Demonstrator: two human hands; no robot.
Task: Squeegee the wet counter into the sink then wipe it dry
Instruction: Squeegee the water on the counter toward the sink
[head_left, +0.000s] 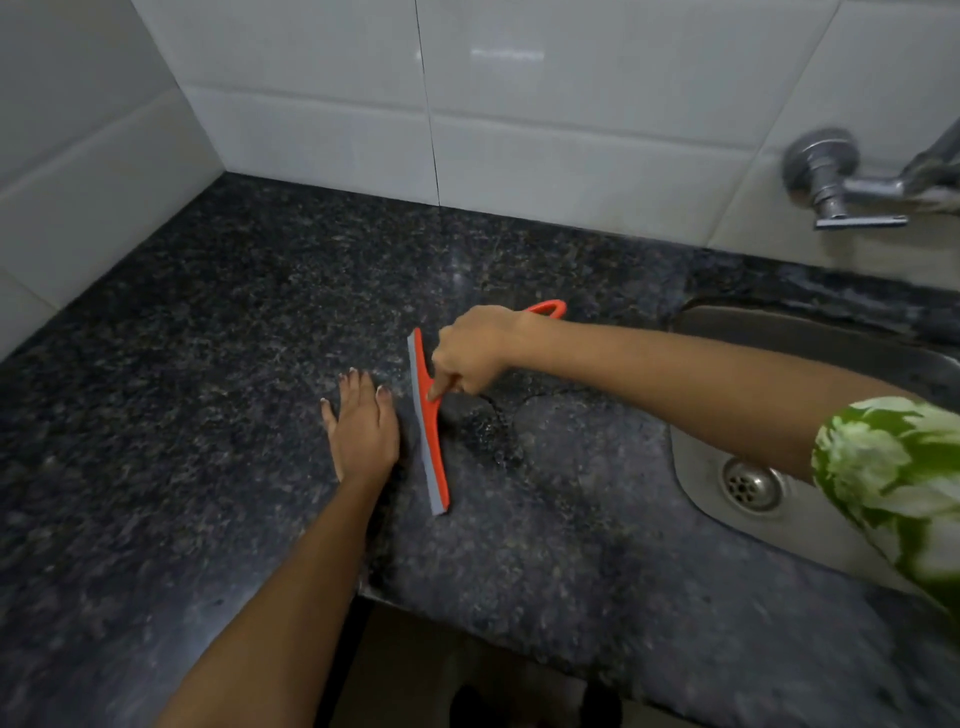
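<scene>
An orange squeegee (428, 441) with a grey rubber blade stands on edge on the dark speckled granite counter (208, 338), its blade running near to far. My right hand (475, 353) grips its handle from the right, and the handle's orange loop shows behind the wrist. My left hand (363, 426) lies flat on the counter just left of the blade, fingers spread, holding nothing. A patch of water (488, 431) glistens on the counter right of the blade. The steel sink (727, 374) with its round drain (752, 484) is set in the counter at the right.
White tiled walls (519, 104) close the counter at the back and left. A chrome wall tap (841, 182) sticks out above the sink. The counter's front edge (467, 623) has a cut-in near the bottom middle, with floor below.
</scene>
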